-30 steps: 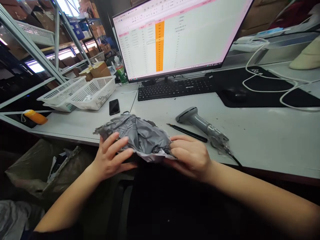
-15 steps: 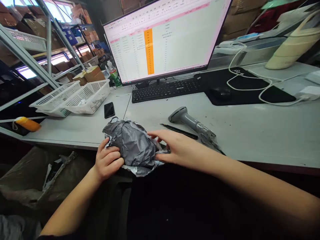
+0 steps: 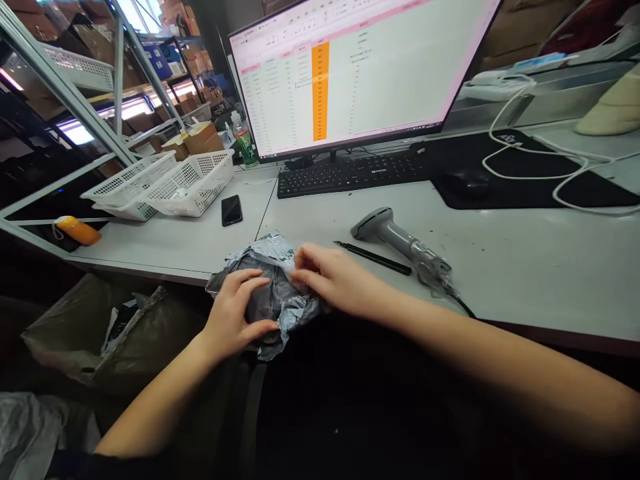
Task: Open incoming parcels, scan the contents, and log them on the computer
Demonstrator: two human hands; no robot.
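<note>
Crumpled grey plastic mailer bag (image 3: 270, 293) at the near edge of the tabletop (image 3: 525, 267), partly hanging over the edge toward the person. Silvery inner face shows at its far side and along its lower folds.

Left hand (image 3: 237, 317) lies on the near-left part of the bag, fingers spread and curved down over it, thumb pressed in from below; a loose clasp, not a fist. Right hand (image 3: 333, 277) rests on the bag's right and far side, fingers bent, fingertips pinching or pressing a fold of the silvery film near the top. Exact pinch cannot be made out. Both forearms bare, coming in from the near side.

Just right of the right hand: a black pen (image 3: 373, 258) lying flat, slanted. Just beyond it a grey handheld barcode scanner (image 3: 395, 237) on its side, its handle wrapped in clear film, cable trailing off to the right.

Far of the bag, left: a black phone (image 3: 231, 210), face up. Further left, two white perforated plastic baskets (image 3: 165, 183) side by side. An orange object (image 3: 75, 230) sits on a lower surface at the far left.

Far centre: black keyboard (image 3: 353, 173) and behind it a large monitor (image 3: 360, 73) showing a spreadsheet with one orange column. A green-labelled bottle (image 3: 244, 143) stands left of the monitor. Right of the keyboard a black mouse (image 3: 465, 180) on a black mat (image 3: 525, 187), with white cables (image 3: 550, 157) looped over it.

Below the tabletop at near left, a bin lined with a plastic bag (image 3: 85, 333), scraps inside.
</note>
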